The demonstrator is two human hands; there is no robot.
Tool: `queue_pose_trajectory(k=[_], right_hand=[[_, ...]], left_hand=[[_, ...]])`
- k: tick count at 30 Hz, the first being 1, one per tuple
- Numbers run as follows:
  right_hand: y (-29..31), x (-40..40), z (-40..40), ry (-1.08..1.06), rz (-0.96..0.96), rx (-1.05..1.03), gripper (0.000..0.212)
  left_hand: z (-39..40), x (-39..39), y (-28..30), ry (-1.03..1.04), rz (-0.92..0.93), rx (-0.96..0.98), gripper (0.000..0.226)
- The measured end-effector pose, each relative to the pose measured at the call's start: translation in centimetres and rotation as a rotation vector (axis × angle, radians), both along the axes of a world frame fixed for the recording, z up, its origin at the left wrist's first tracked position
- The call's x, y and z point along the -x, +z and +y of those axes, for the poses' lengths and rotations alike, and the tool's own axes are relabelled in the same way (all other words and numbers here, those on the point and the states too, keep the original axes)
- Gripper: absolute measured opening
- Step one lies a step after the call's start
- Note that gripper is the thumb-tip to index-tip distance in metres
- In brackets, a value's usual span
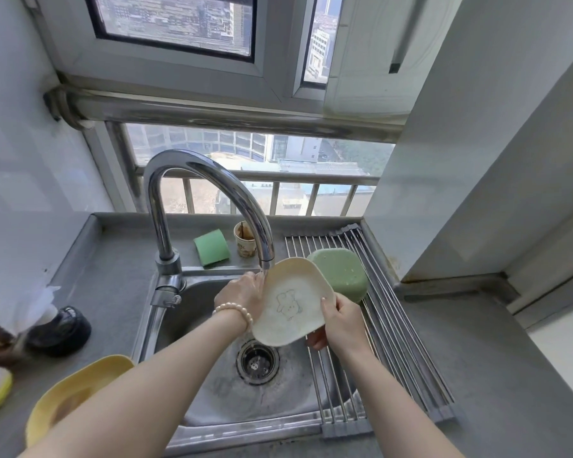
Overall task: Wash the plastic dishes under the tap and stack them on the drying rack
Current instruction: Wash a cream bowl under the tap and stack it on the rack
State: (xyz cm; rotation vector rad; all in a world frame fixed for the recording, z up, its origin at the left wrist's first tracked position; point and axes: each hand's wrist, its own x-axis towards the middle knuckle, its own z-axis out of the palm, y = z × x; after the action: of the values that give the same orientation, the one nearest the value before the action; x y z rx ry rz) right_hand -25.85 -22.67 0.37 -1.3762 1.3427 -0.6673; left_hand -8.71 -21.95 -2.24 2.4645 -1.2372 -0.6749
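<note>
Both hands (339, 320) grip the cream plate (290, 300) between them, under the tap (209, 196).

Cream plate (290, 304) tilted under tap spout (267, 262), over sink (212, 391). Left hand (242, 295) grips its left edge; right hand (339, 320) pinches its right rim, thumb on the face. Just beyond right hand: green dish (341, 272) upside down on drying rack (394, 342). Near left forearm: yellow bowl (76, 388) on counter (106, 276).
</note>
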Motion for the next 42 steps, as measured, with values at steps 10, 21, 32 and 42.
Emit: queue_pose_trajectory(k=[10, 21, 32, 42], right_hand=[[0.1, -1.7, -0.8, 0.002, -0.05, 0.002, 0.028], [-1.5, -1.5, -0.1, -0.032, -0.106, -0.19, 0.034], [0.8, -2.1, -0.4, 0.085, 0.083, 0.294, 0.027], [-3.7, -1.5, -0.2, -0.059, -0.07, 0.087, 0.042]], left_hand=[[1.4, -1.5, -1.2, 0.014, 0.137, -0.235, 0.057], [3.0, -3.0, -1.7, 0.272, 1.172, 0.196, 0.02], [2.6, -0.4, -2.2, 0.458, 1.127, 0.264, 0.044], [1.3, -2.4, -2.2, 0.053, 0.447, 0.256, 0.014]])
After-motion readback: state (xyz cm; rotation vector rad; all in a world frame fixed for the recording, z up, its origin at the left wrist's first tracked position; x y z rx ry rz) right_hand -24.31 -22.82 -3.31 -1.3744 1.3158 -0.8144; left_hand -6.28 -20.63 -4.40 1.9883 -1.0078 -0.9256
